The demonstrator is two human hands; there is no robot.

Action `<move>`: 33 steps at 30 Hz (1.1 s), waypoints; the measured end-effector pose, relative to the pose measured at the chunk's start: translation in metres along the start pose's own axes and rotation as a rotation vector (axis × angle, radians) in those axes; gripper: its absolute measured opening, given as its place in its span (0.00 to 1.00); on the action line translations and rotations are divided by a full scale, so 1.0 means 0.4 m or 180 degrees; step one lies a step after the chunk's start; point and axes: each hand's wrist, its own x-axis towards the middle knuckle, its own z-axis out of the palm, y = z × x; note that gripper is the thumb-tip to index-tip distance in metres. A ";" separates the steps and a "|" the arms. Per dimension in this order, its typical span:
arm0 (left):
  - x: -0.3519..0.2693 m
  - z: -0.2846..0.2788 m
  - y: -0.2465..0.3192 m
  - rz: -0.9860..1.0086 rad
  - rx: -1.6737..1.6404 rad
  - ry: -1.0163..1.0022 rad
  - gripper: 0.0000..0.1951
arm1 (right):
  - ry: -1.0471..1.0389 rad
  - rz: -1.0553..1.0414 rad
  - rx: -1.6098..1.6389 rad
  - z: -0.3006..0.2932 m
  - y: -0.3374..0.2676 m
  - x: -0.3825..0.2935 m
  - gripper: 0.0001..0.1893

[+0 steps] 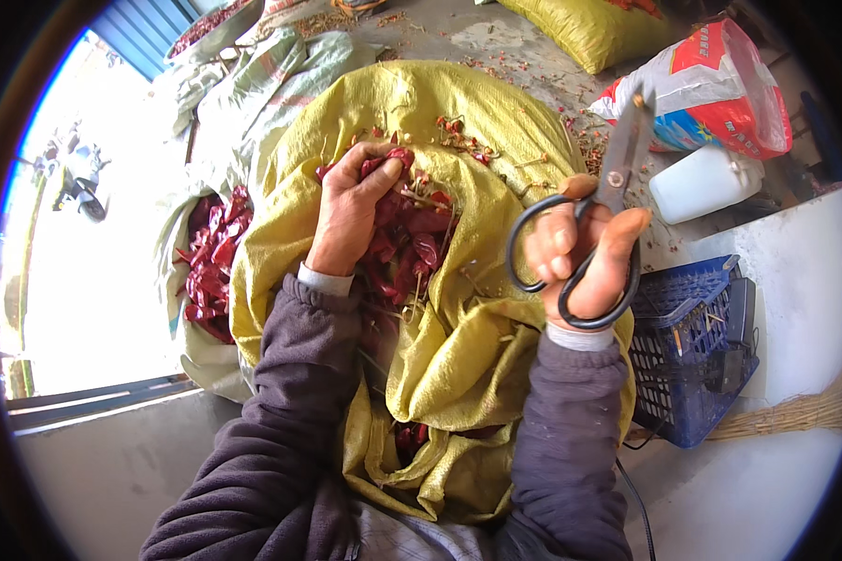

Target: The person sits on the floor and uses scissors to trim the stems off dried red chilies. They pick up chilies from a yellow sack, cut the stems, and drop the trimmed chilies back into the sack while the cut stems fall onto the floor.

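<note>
My left hand (354,207) grips some dried red chili peppers (393,160) above the mouth of a yellow woven sack (386,91). More dried chilies (410,245), some with long stems, lie in the sack just below that hand. My right hand (575,252) is raised over the sack's right side, palm up, with black-handled scissors (617,165) hooked on its fingers and thumb. The blades point away from me and look nearly closed. Cut stems and red bits (463,137) are scattered on the sack's far fold.
At left, a pale sack (189,350) holds dried chilies (214,270). A blue plastic crate (687,365) stands at right, near a straw broom (793,410). Beyond are a white jug (709,184), a red-and-white printed bag (702,91) and another yellow sack (582,31). Debris litters the concrete floor (477,35).
</note>
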 end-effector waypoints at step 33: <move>0.078 -0.015 0.042 0.1880 0.3899 0.0230 0.09 | 0.0568 -0.0168 -0.3503 0.011 0.087 -0.008 0.26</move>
